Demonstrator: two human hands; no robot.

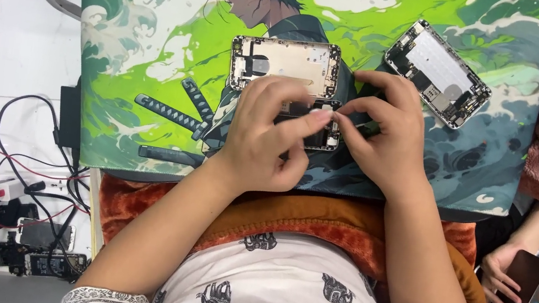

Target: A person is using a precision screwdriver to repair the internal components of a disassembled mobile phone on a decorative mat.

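Head view, looking down at my two hands over the printed desk mat [156,47].

Left hand [270,137]: fingers curled, thumb and forefinger pinched together at their tips, just at the right hand's fingertips. Whatever sits in the pinch is too small to tell. The hand lies over the dark phone assembly [319,134], covering its left part.

Right hand [387,138]: fingers bent, tips pressed in toward the left thumb over the same assembly. Closed in a pinch posture; can't tell if it actually grips anything.

Dark phone assembly: flat on the mat near its front edge, mostly hidden under both hands. Only a strip with a lighter corner shows between them. The long axis looks to run left-right, parallel to the shell above, but the ends are covered, so I can't say which way it points.

Open gold phone shell [285,64]: just behind the hands, inside face up, long axis left-right, slightly tilted, touching or just beside the dark assembly.

Second opened phone [438,72]: to the right, well apart from my hands, long axis diagonal, upper-left to lower-right.

Far right: another person's hand [502,276] holds a dark phone [524,282].
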